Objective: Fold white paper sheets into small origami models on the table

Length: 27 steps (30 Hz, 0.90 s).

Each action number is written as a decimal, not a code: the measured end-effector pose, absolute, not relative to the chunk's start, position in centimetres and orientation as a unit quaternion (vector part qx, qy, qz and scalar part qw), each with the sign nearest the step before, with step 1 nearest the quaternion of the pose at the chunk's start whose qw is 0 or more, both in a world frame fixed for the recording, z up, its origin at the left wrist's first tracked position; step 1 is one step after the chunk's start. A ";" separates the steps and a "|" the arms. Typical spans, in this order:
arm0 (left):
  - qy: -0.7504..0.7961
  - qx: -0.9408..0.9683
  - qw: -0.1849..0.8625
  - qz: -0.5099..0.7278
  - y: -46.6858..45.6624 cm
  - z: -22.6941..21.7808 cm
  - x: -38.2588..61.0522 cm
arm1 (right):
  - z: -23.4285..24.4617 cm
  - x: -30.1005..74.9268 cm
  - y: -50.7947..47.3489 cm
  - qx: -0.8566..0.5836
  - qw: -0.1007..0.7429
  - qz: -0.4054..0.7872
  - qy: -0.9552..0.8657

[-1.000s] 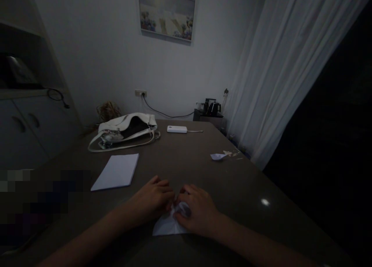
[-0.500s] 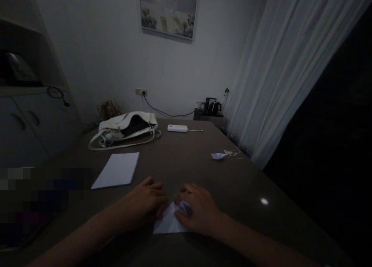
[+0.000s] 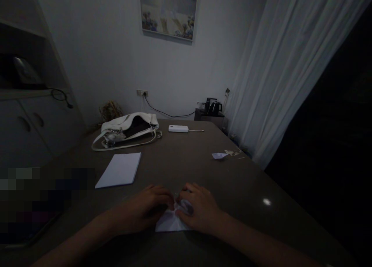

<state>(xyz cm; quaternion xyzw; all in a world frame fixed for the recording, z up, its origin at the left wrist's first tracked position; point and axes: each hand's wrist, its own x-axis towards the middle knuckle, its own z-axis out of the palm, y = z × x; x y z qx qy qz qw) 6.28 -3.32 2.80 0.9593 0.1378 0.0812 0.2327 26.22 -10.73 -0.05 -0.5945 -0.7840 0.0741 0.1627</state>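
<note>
Head camera: from afar I see the right hand half-curled, pinching the folded paper on the table; the left hand bends its fingers at the paper's left (gripping or merely touching, I cannot tell)

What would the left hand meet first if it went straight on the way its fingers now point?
Most likely the fingers of the right hand, just across the folded paper from the left hand. The paper's raised folds might come first; the dim picture leaves depth unclear.
</note>
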 end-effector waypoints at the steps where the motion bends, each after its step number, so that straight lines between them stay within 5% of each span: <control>1: 0.138 0.960 0.228 0.085 -3.4 2.6 6.5 | -0.1 26.2 -10.7 -0.594 0.162 0.072 -0.785; 13: 0.145 0.972 0.163 0.091 -3.5 1.5 6.9 | 0.6 28.4 -10.0 -0.657 0.179 0.045 -0.731; 27: 0.141 0.978 0.123 0.093 -4.4 1.7 7.2 | -0.8 27.7 -9.5 -0.598 0.280 0.175 -0.731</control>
